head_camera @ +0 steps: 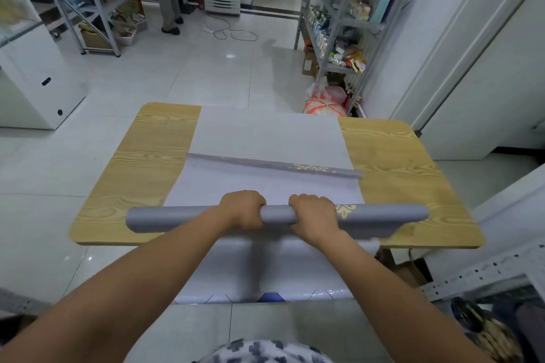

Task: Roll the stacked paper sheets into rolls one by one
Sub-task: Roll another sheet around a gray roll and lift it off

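Clamped left hand [243, 211] and right hand [314, 216] around paper roll [182, 216], mid-sheet; likely needed even forward rolling next.

Open tabletop [147, 156] left and right of the sheets [265, 132]; curled edge [265, 163], perhaps loose, across mid-table.

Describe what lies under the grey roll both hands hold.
Flat pale paper sheets on the wooden table, draping over its near edge. The grey roll, left hand and right hand cover the strip beneath; sheet count is unreadable.
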